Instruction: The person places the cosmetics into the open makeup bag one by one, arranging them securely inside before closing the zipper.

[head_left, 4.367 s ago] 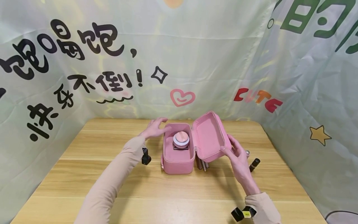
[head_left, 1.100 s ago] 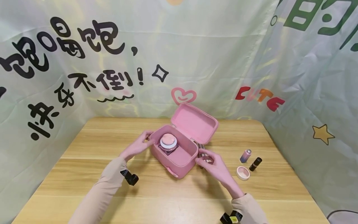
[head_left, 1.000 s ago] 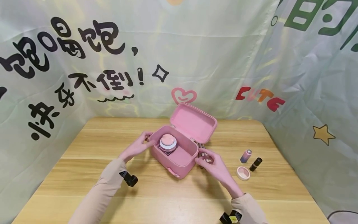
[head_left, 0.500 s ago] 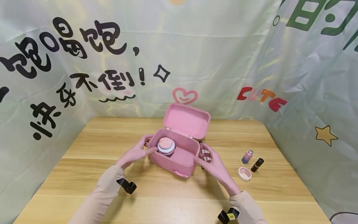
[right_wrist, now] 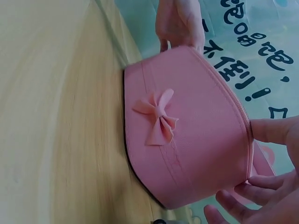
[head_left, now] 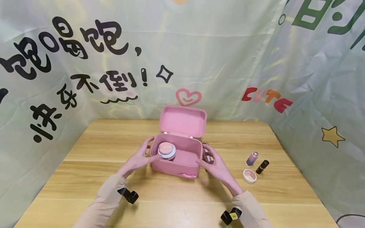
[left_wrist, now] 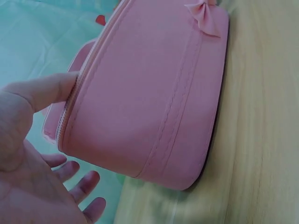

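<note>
A pink makeup case (head_left: pixel 172 167) stands on the table, its lid (head_left: pixel 183 122) raised at the back. Inside, at the left, sits a round white powder jar (head_left: pixel 169 155) topped by a pink puff (head_left: pixel 165 148). My left hand (head_left: pixel 139 159) is at the case's left end; its thumb touches the zipped rim, while the other fingers spread loosely past the corner. At the right end, my right hand (head_left: pixel 215 165) grips the corner, thumb on the front rim and fingers around the side. A bow (right_wrist: pixel 159 113) decorates the front.
Slim brushes or pencils (head_left: pixel 208 158) lie right of the case, partly covered by my right hand. Farther right are a pink-and-blue tube (head_left: pixel 252 158), a black tube (head_left: pixel 262 167) and a round pink compact (head_left: pixel 249 176). Fabric sheets (head_left: pixel 228 63) border the table.
The case has turned counterclockwise as seen from above, so its lid swung from the right to the back. My right hand left the lid for the case's right end; both hands followed the turn.
</note>
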A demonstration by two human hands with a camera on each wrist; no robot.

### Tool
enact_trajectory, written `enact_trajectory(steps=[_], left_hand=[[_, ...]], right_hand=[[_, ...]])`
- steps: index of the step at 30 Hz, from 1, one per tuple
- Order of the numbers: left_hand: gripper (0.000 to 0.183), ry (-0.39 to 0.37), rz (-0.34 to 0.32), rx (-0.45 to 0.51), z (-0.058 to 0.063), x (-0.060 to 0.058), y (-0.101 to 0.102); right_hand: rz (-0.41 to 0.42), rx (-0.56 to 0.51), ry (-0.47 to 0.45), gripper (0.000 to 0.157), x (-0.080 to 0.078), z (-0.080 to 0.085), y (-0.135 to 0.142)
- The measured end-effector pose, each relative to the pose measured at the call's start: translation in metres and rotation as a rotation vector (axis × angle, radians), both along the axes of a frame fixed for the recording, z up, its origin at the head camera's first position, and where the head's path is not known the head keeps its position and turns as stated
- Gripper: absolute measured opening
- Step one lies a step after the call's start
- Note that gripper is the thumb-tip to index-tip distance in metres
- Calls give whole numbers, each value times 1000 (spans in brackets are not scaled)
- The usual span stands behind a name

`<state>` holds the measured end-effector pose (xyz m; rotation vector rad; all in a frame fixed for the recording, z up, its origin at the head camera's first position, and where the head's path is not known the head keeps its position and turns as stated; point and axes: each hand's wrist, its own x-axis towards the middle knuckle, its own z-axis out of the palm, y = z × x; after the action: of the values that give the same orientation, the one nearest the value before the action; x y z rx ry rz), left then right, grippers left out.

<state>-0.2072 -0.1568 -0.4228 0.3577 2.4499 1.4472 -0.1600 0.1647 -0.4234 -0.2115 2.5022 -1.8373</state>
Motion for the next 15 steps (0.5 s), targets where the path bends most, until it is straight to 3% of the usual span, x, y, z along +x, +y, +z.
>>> enact_trajectory(steps=[7, 15], left_hand=[[108, -11, -11, -1, 0, 4, 1], [113, 11, 2, -59, 0, 8, 4]], right_hand=[[-49, 70, 29, 63, -3, -2, 1], [-76, 11, 12, 51, -9, -5, 0]])
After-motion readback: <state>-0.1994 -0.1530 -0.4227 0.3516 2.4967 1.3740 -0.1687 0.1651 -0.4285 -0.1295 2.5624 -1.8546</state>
